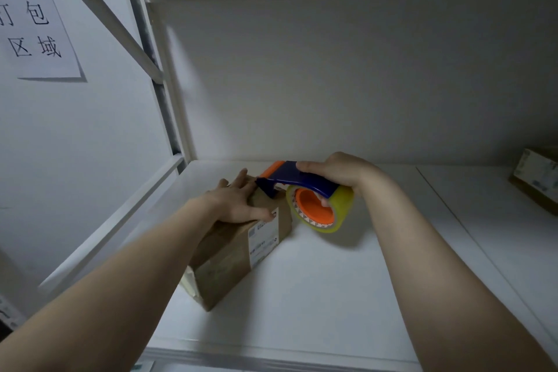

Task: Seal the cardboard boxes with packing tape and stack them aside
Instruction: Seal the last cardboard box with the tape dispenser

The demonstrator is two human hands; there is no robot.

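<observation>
A small brown cardboard box (232, 254) with a white shipping label lies on the white shelf (347, 296), left of centre. My left hand (238, 201) presses flat on the box's top, fingers straight. My right hand (338, 172) grips a blue and orange tape dispenser (296, 178) that carries a roll of clear packing tape (323, 208). The dispenser's front end touches the far top edge of the box, just past my left fingertips.
A second cardboard box (536, 178) with a label sits at the far right of the shelf. A white back wall stands close behind. A metal shelf frame (157, 93) rises at the left, beside a paper sign (33, 18) on the wall.
</observation>
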